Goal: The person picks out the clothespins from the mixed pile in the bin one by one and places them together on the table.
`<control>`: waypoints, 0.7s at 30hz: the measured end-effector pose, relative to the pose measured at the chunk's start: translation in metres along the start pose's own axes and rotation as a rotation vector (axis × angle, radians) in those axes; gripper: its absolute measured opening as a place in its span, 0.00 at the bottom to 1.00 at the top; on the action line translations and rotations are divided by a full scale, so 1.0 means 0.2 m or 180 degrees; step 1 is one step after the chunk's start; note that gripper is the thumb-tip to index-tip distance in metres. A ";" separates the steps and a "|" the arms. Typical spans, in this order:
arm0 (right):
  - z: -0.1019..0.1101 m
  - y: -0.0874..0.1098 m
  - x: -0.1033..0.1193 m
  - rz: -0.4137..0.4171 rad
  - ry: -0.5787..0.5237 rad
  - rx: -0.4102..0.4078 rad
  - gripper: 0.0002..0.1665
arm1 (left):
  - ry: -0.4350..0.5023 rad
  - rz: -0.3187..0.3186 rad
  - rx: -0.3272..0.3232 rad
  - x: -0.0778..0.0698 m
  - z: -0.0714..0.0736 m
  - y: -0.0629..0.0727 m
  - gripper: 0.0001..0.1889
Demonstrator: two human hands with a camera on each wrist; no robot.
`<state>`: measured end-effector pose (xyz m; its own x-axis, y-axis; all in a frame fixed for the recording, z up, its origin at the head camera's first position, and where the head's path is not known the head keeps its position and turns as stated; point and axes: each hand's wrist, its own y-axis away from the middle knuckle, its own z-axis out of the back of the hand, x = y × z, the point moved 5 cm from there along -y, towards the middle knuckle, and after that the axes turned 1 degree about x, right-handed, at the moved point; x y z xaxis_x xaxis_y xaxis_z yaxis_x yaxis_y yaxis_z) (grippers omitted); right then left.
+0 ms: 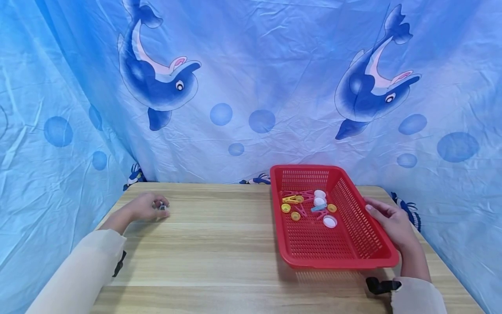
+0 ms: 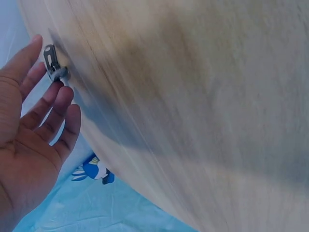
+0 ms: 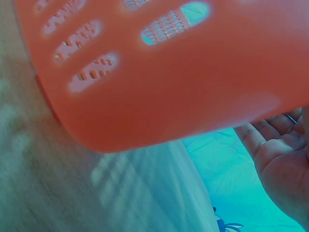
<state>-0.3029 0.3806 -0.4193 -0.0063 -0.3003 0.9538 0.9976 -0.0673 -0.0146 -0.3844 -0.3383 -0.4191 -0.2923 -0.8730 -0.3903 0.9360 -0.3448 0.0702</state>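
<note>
At the far left of the table, my left hand point(image 1: 150, 206) is around a small metal piece. In the left wrist view this grey piece point(image 2: 52, 60) has a slotted tab and a pale loop at one end. The thumb tip stands apart from it, and a fingertip lies by its lower end; firm contact cannot be made out. My right hand point(image 1: 392, 220) holds the right rim of a red plastic basket point(image 1: 341, 263), its thumb at the rim and its other fingers partly hidden outside. In the right wrist view the basket wall point(image 3: 169, 106) covers much of the hand.
Inside the basket lie pink clothespins point(image 1: 301, 211), a yellow clothespin point(image 1: 289, 200), a blue clothespin point(image 1: 318, 208), several small yellow cups point(image 1: 295, 216) and white round caps point(image 1: 330, 222). The wooden table point(image 1: 211, 248) ends at a blue dolphin-print curtain point(image 1: 235, 87) behind and at the sides.
</note>
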 end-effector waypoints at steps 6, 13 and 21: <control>0.00 0.00 0.00 -0.0026 -0.0016 0.0003 0.45 | 0.0028 -0.0018 -0.0054 0.01 0.00 -0.01 0.15; 0.00 0.00 -0.01 -0.0036 -0.0041 0.0016 0.45 | 0.0075 0.0072 -0.0061 0.02 0.01 0.00 0.16; 0.00 0.00 -0.01 -0.0041 -0.0055 0.0016 0.45 | 0.0037 0.0099 -0.0156 0.06 0.02 0.03 0.20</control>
<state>-0.3033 0.3807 -0.4212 -0.0181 -0.2829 0.9590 0.9978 -0.0663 -0.0008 -0.3841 -0.3524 -0.4192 -0.2609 -0.8790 -0.3992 0.9532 -0.3000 0.0375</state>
